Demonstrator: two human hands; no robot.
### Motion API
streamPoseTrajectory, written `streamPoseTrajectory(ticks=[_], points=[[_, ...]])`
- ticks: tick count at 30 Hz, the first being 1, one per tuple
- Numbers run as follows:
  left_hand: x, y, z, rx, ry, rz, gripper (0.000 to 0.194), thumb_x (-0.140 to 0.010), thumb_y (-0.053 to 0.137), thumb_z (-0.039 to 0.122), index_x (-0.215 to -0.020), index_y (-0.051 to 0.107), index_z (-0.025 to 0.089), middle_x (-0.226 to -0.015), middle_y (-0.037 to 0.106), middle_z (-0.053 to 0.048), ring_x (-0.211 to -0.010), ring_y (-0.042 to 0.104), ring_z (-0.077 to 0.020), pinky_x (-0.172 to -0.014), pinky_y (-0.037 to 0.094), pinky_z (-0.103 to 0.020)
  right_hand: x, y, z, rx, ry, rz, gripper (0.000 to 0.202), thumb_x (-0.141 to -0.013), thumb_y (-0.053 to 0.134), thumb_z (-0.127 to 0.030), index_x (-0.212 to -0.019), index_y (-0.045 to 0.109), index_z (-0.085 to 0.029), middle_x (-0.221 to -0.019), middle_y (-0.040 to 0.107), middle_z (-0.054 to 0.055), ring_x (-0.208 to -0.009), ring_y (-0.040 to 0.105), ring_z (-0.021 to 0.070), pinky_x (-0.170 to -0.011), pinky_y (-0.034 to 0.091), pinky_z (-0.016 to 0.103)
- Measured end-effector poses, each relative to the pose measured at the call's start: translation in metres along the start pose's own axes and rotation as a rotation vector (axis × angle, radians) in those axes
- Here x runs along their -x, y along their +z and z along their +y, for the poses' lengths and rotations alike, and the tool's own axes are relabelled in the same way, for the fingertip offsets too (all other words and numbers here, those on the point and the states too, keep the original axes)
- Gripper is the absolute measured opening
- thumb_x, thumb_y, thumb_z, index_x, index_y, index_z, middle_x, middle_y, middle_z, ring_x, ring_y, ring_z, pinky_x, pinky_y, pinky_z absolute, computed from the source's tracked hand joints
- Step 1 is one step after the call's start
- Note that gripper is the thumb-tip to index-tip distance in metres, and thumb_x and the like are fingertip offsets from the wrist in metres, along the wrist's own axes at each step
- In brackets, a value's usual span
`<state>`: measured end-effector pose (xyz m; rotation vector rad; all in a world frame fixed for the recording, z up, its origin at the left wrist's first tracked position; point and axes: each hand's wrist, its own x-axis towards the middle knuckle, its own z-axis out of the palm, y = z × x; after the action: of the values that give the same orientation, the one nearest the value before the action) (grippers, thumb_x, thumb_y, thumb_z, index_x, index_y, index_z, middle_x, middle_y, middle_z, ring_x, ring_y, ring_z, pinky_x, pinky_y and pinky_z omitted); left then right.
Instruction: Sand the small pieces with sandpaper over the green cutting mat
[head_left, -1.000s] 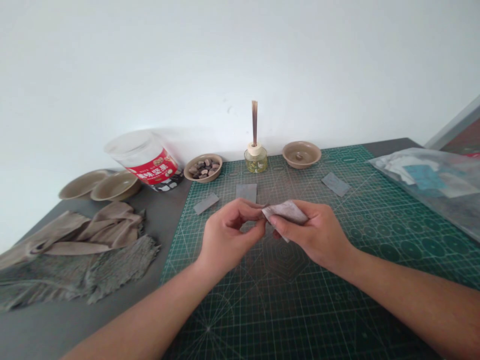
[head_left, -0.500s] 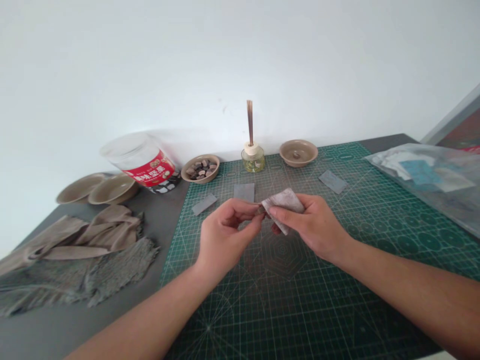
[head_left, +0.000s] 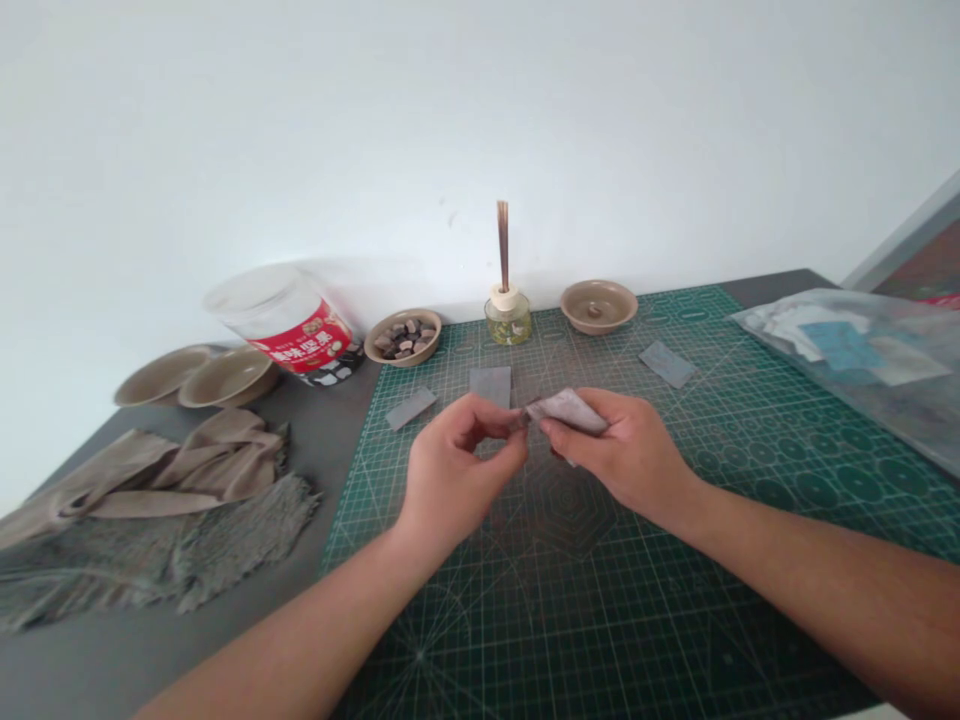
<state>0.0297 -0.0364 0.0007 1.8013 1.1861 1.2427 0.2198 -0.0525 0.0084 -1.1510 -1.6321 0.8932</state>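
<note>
Above the cutting mat [head_left: 615, 600], my right hand [head_left: 637, 450] is closed on a folded piece of grey, worn sandpaper [head_left: 566, 408], thumb on its near face. My left hand [head_left: 465, 460] pinches a small dark stone [head_left: 524, 416] between thumb and fingertips; it is mostly hidden, and its end touches the left edge of the sandpaper. Other flat grey sandpaper pieces lie on the mat: one [head_left: 411, 409] left of the hands, one [head_left: 491, 385] behind my left hand, and one [head_left: 667, 364] at the back right.
A bowl of small stones [head_left: 407, 352] sits at the back left, beside a tilted plastic jar [head_left: 307, 340]. A reed diffuser [head_left: 508, 318] and another bowl [head_left: 599, 318] stand by the wall. Brown cloth [head_left: 225, 460] and stacked bowls [head_left: 232, 378] lie left, a plastic bag [head_left: 847, 345] right.
The sandpaper has tipped flatter in my right hand, so less of its face shows. Both hands stay close together, the left shifted slightly right.
</note>
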Motion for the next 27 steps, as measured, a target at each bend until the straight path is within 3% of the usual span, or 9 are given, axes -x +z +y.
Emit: streamPoseTrajectory(ticks=[15, 23, 27], points=[[0.001, 0.0, 0.001, 0.1, -0.01, -0.011, 0.014, -0.078, 0.076, 0.012, -0.089, 0.069, 0.017, -0.083, 0.074, -0.001, -0.074, 0.07, -0.0131, -0.069, 0.057, -0.022, -0.002, 0.002, 0.008, -0.218, 0.156, -0.043, 0.024, -0.088, 0.069, -0.04, -0.08, 0.071, -0.018, -0.065, 0.065, -0.001, -0.057, 0.055, 0.0124, -0.055, 0.041, 0.025], [-0.006, -0.004, -0.003, 0.011, 0.113, 0.031, 0.01, -0.079, 0.077, 0.014, -0.085, 0.071, 0.018, -0.086, 0.07, -0.002, -0.081, 0.066, -0.0139, -0.074, 0.054, -0.025, -0.007, 0.001, 0.013, -0.139, 0.195, -0.036, 0.028, -0.088, 0.069, -0.04, -0.07, 0.069, -0.018, -0.062, 0.066, 0.0, -0.057, 0.056, 0.0129, -0.054, 0.041, 0.025], [-0.007, -0.004, -0.006, 0.176, 0.008, -0.029, 0.02, -0.083, 0.074, 0.016, -0.102, 0.07, 0.021, -0.086, 0.068, 0.0, -0.074, 0.067, -0.0122, -0.069, 0.055, -0.025, -0.009, -0.003, 0.014, -0.135, 0.203, -0.002, 0.028, -0.087, 0.069, -0.042, -0.073, 0.069, -0.018, -0.064, 0.067, 0.0, -0.058, 0.057, 0.0133, -0.054, 0.042, 0.025]])
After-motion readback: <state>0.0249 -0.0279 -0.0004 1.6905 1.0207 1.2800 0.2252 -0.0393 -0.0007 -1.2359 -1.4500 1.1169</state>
